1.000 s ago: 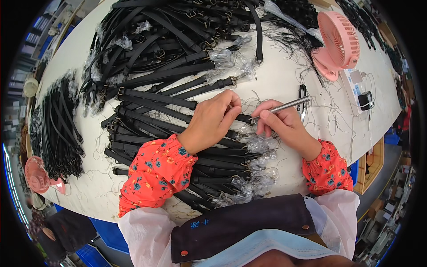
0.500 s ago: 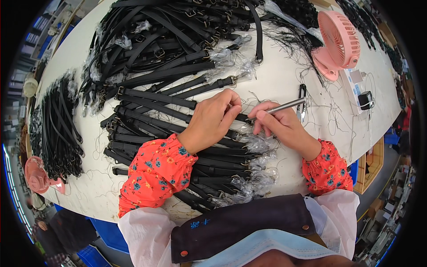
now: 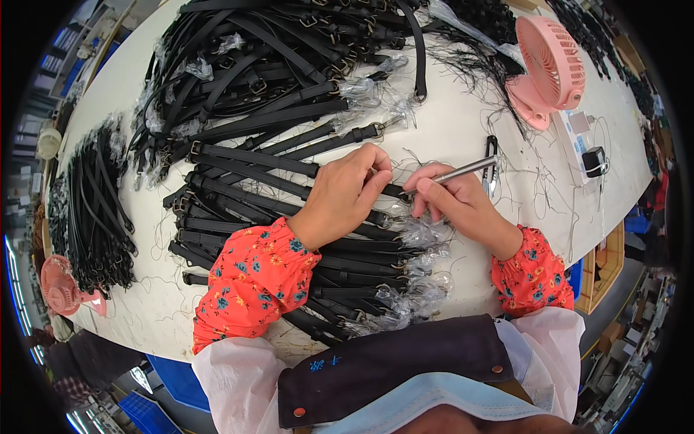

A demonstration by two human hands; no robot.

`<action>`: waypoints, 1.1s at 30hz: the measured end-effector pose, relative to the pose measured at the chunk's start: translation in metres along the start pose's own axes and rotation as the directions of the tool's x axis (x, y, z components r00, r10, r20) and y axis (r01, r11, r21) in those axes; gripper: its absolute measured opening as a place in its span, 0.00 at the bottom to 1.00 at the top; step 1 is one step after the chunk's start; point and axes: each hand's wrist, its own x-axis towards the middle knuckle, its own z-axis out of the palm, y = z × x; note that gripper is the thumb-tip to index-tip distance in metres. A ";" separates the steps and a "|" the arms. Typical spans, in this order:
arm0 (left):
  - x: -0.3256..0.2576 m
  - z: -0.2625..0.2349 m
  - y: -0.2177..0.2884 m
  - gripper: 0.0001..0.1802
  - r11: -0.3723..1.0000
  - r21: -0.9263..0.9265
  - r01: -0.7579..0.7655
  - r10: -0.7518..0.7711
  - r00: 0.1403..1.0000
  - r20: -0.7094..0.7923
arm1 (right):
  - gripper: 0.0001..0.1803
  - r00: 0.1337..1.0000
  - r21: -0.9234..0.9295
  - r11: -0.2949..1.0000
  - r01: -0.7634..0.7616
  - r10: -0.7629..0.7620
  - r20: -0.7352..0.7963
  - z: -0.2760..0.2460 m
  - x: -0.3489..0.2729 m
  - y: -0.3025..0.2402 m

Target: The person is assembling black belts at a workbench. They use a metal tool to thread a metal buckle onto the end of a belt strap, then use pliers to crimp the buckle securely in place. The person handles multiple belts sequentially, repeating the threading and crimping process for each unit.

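Observation:
Rows of black belts [image 3: 249, 173] with metal buckles lie side by side on the white table, many with clear plastic wrap [image 3: 423, 235] at their right ends. Over these belts, my left hand [image 3: 347, 189] is closed, thumb against the curled forefinger; whatever the pinch holds is hidden. Just to its right, my right hand [image 3: 457, 201] grips a slim silver pen-like metal tool [image 3: 466, 170], whose tip points left toward my left hand. A dark belt end shows in the small gap between the hands. Both forearms wear red flowered sleeves.
A larger heap of belts [image 3: 282, 50] covers the far side, and another bundle [image 3: 94, 210] lies at left. A pink fan [image 3: 548, 69] stands far right, a second fan [image 3: 63, 286] at left. A black-handled tool [image 3: 491, 163], loose threads and a black plug [image 3: 595, 162] lie at right.
My hands and the metal tool have barely moved. In the background at the lower left, a person in dark clothing has shifted position.

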 end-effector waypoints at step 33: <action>-0.003 -0.010 -0.003 0.14 0.965 0.209 -0.162 0.132 0.980 0.149 | 0.17 0.974 0.172 0.963 0.206 -0.185 -0.130 -0.005 -0.004 0.012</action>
